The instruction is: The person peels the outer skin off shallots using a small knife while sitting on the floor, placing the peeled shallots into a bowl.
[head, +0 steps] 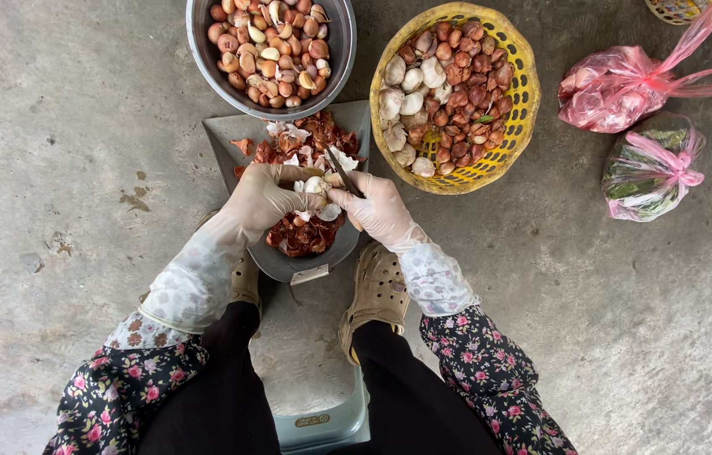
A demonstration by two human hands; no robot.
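Peeling step in hand, over my grey dustpan (230, 135) of reddish skins. At twelve o'clock, the metal bowl (341, 50) of peeled cloves; at two o'clock, the yellow basket (524, 84). My left hand (265, 195) pinches a white garlic bulb (315, 185); my right hand (377, 206) grips what seems a small knife (343, 173). Next I judge the blade must lift papery skin.

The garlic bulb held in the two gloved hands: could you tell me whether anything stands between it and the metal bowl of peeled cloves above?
Nothing solid does. The garlic bulb sits between the left hand and the right hand, which holds a small knife. Between it and the metal bowl lie only loose peelings on the grey tray, low and flat.
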